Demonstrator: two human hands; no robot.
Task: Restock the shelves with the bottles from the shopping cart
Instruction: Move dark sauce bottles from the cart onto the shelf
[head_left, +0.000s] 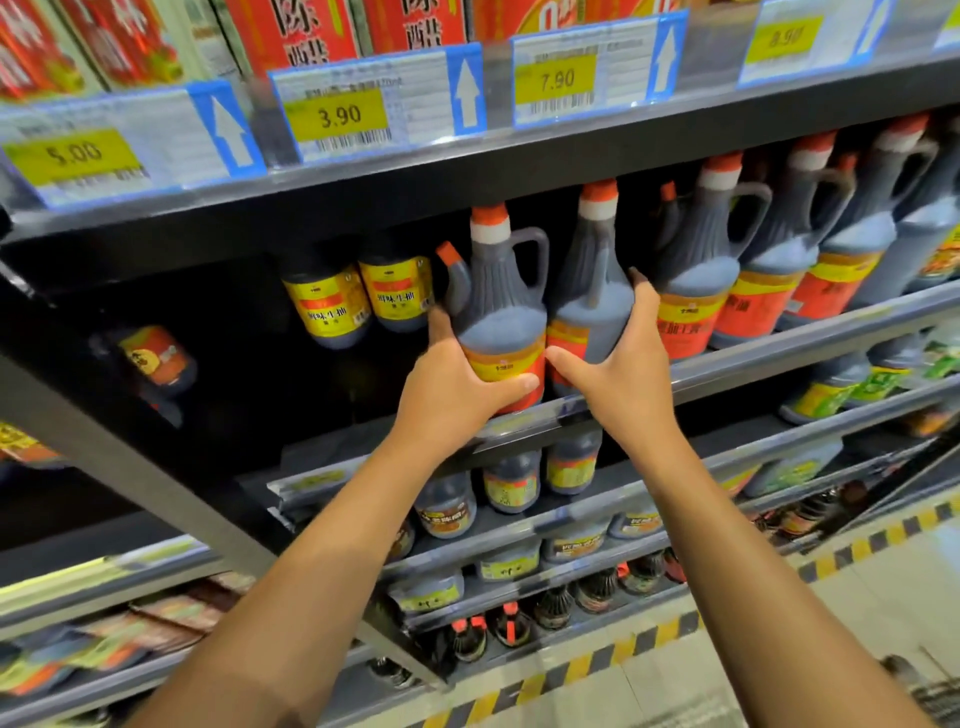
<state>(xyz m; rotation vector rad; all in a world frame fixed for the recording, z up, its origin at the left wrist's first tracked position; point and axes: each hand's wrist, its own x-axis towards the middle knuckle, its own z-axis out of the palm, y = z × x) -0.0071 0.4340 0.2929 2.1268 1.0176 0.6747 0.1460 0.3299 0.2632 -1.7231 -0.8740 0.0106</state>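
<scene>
While both jugs sit at the shelf lip, I have one in each hand.

My left hand (457, 384) wraps the left jug (501, 317) low on its label, thumb across the front, and my right hand (623, 364) curls around the right jug (589, 291), fingers reaching up its far side. Both jugs stand upright and touching each other at the front edge of the middle shelf (779, 353), just left of the row of matching jugs (727, 270). I judge the main risk is at that edge: if I let go before the bases are fully seated, a heavy jug could tip forward off the shelf. Pushing them back too hard could knock the small yellow-labelled bottles (363, 301) behind, which already lean.
</scene>
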